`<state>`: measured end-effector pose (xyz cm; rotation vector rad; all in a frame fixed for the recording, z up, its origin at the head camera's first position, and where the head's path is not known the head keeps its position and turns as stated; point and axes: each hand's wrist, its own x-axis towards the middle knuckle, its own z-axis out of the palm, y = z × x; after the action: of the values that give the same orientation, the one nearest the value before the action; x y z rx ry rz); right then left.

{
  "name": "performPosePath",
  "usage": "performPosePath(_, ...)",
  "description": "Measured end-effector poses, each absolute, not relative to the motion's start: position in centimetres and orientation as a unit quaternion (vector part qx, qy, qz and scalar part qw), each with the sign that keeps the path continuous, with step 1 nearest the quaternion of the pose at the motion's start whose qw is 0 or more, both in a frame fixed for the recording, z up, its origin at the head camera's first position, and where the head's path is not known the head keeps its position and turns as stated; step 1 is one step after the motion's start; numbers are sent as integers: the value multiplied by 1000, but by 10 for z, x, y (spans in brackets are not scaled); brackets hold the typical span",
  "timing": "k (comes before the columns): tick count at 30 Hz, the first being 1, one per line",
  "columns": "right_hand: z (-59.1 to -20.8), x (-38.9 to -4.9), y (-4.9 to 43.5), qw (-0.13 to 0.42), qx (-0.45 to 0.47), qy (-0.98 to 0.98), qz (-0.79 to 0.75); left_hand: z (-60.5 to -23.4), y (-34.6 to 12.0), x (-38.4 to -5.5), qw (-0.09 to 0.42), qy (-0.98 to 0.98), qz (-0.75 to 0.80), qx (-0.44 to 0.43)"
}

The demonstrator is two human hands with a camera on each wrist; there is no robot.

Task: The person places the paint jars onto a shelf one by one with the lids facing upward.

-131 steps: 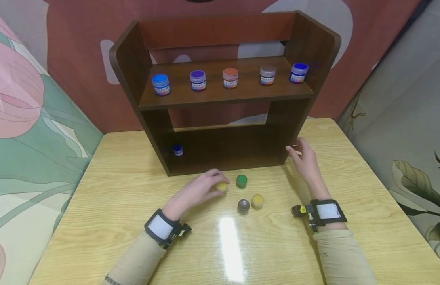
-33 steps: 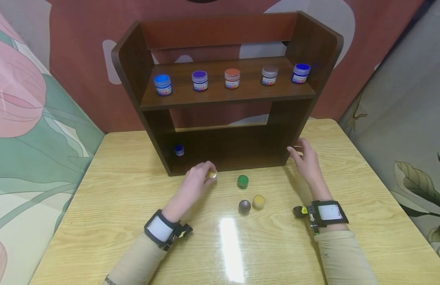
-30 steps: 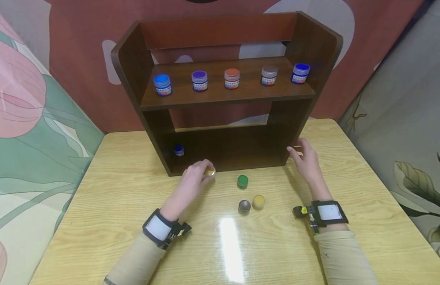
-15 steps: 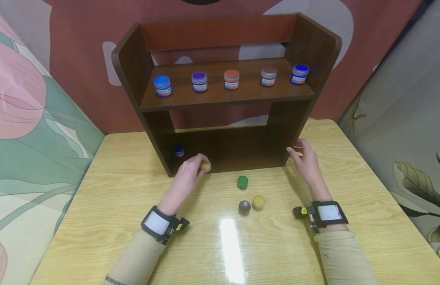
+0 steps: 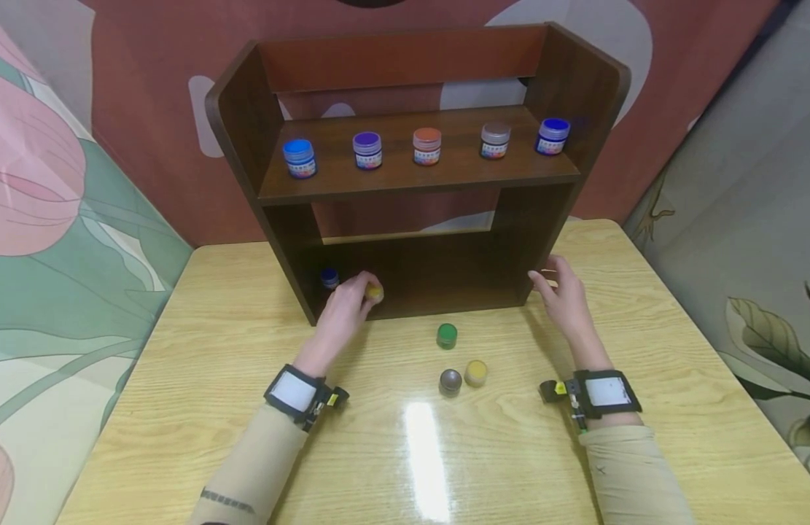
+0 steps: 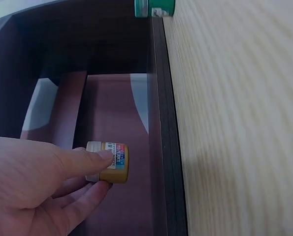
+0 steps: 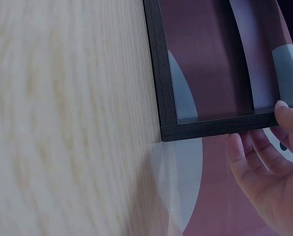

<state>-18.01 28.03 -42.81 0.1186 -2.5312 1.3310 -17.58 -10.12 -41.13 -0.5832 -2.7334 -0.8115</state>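
My left hand [image 5: 342, 310] pinches a small yellow paint jar [image 5: 374, 293] between thumb and fingers at the lower compartment of the dark wooden shelf [image 5: 418, 182]. Seen from the left wrist, the jar [image 6: 115, 164] lies sideways in the grip, its colourful label showing beside the thumb. Just beyond this hand, a dark blue jar [image 5: 329, 277] stands at the compartment's left end, partly covered. My right hand [image 5: 565, 299] holds the shelf's right side panel; in the right wrist view the thumb [image 7: 281, 104] is on its front edge and the fingers [image 7: 236, 147] are along its outer face.
On the table [image 5: 201, 350] before the shelf stand a green jar [image 5: 447, 335], a grey-brown jar [image 5: 450, 381] and another yellow jar [image 5: 475, 372]. Several jars line the upper board, among them a light blue jar [image 5: 299, 158] and an orange-red jar [image 5: 426, 146].
My left hand has carried the yellow jar from the table, leftward and away from me, past the shelf's front edge into the lower compartment. My right hand stays at the side panel.
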Motion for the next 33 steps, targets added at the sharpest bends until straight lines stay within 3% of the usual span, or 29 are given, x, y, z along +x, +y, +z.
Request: performPosePath(33,-429,-181,281,139,37,-875,461,-411,-105,-225,68,-950,-231,-201)
